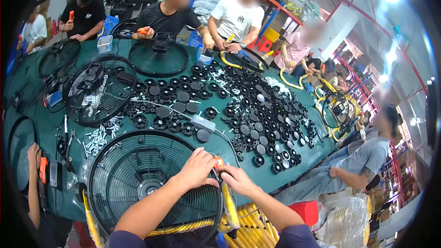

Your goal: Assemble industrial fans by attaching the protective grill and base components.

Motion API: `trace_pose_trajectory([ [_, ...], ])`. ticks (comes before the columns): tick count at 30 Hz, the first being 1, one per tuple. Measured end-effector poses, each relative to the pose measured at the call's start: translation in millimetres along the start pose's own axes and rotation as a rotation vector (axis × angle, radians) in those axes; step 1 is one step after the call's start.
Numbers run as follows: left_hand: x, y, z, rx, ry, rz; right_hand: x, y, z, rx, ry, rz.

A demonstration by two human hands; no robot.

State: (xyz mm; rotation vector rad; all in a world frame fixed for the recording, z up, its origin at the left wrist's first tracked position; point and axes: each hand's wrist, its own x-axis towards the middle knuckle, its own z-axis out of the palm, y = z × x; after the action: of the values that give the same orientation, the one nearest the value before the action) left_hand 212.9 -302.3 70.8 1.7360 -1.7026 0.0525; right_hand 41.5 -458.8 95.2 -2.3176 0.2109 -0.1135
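Note:
A large round black fan with a wire guard (138, 165) lies face up at the table's near edge. A bent tube stand in yellow wrapping (228, 206) joins its right side and also shows at its left. My left hand (198, 169) bends over the guard's right rim, fingers closed by a small orange piece (219, 161). My right hand (238, 180) is closed at the same spot, its fingertips against the orange piece above the yellow tube. What lies between the two hands is mostly hidden, and the orange piece's kind is unclear.
Several black round caps and knobs (255, 133) cover the table's middle. White screws or fittings (98, 140) lie left, near pliers (69, 149). A grey box on a cable (202, 123) sits beyond the fan. Co-workers stand around with other fans (158, 57). Yellow tubes (252, 229) are stacked below right.

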Motion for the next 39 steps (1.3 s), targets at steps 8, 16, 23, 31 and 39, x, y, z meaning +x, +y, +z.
trace_pose_trajectory([
  [8, 2, -1, 0, 0.038, -0.063, 0.008, 29, 32, 1, 0.111, -0.257, 0.123],
  [16, 1, 3, -1, 0.009, -0.003, 0.034, -4, 0, 16, -0.026, 0.198, -0.197],
  [23, 3, -2, 4, 0.041, -0.057, 0.005, 30, 28, 6, 0.064, -0.151, 0.146],
  [31, -3, -1, -24, -0.084, -0.200, -0.041, 17, 9, 13, 0.249, -0.056, 0.294],
  [39, -69, -32, -207, 0.113, -0.039, -0.488, 12, 6, 3, 0.226, 0.013, 0.171],
])
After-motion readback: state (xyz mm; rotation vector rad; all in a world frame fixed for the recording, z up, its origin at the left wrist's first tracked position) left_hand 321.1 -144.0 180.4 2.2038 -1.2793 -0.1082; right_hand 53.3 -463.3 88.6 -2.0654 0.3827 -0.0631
